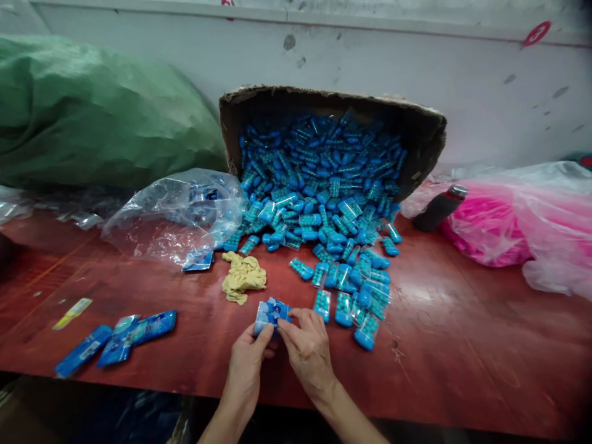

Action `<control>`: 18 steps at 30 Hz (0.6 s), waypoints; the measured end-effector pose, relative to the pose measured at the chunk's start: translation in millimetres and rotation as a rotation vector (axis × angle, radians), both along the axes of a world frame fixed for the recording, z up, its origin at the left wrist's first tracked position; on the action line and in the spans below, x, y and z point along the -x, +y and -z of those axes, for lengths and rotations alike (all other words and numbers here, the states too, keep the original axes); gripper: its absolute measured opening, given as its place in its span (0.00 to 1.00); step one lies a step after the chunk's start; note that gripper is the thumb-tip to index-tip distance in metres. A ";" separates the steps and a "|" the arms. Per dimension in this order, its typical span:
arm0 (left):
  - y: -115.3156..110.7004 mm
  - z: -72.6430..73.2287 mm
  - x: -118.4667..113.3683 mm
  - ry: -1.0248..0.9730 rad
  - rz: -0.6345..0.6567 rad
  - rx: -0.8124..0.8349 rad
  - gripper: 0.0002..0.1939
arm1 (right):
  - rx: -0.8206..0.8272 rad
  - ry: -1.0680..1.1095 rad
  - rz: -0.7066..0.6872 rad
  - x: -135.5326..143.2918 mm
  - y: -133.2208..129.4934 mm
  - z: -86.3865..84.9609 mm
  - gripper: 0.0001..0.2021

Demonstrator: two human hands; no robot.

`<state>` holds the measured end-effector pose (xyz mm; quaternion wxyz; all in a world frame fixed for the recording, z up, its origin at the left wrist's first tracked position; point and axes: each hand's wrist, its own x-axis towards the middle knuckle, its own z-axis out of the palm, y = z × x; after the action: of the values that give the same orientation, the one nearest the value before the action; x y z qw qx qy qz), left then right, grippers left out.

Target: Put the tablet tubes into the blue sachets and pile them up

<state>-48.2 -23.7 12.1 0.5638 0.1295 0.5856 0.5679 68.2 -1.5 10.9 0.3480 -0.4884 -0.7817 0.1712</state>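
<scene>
Both hands meet over a small blue printed card or packet (pixel 272 311) near the table's front edge. My left hand (pixel 250 361) pinches its lower left part, thumb on top. My right hand (pixel 308 345) grips the right side with thumb and fingertips. Just behind lies a crumpled yellow cloth or glove (pixel 243 277). To the right, small clear packs with blue contents (pixel 343 308) lie loose, trailing from a large pile (pixel 319 209) that spills out of a cardboard box (pixel 432 139) on its side.
Several finished-looking blue packets (pixel 118 340) lie at the front left beside a yellow strip (pixel 73 312). A clear bag (pixel 176 216) holds blue cards. Behind are a green sack (pixel 102 117), a dark bottle (pixel 439 208) and a pink-filled bag (pixel 490 225) on the red table (pixel 444 345).
</scene>
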 end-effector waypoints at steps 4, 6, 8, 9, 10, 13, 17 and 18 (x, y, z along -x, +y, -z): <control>0.3 -5.0 -7.0 -0.054 -0.015 -0.003 0.14 | 0.374 0.436 0.013 -0.9 2.2 5.4 0.16; 0.5 -4.6 -10.3 -0.042 -0.032 -0.006 0.13 | 0.630 0.639 -0.037 0.5 6.2 8.4 0.10; 1.0 -2.1 -13.3 -0.006 -0.065 -0.013 0.13 | 0.776 0.770 -0.072 2.8 8.2 9.8 0.06; 1.2 -0.4 -14.5 0.011 -0.085 -0.017 0.13 | 0.807 0.813 -0.069 4.0 8.1 10.0 0.07; 1.3 1.4 -15.7 0.019 -0.099 -0.021 0.13 | 0.822 0.843 -0.054 5.3 7.2 10.1 0.07; 1.5 6.2 -18.6 0.015 -0.108 -0.034 0.14 | 0.819 0.876 -0.015 8.9 2.5 11.8 0.08; 2.0 10.5 -22.2 0.019 -0.113 -0.044 0.15 | 0.734 0.819 0.077 12.5 -2.8 16.2 0.09; 2.5 11.2 -23.0 0.024 -0.113 -0.046 0.15 | 0.716 0.804 0.095 13.2 -3.6 17.0 0.09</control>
<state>-25.1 -21.2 0.9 0.5207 0.1158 0.5854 0.6106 55.0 -5.1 -6.1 0.4387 -0.5074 -0.4568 0.5843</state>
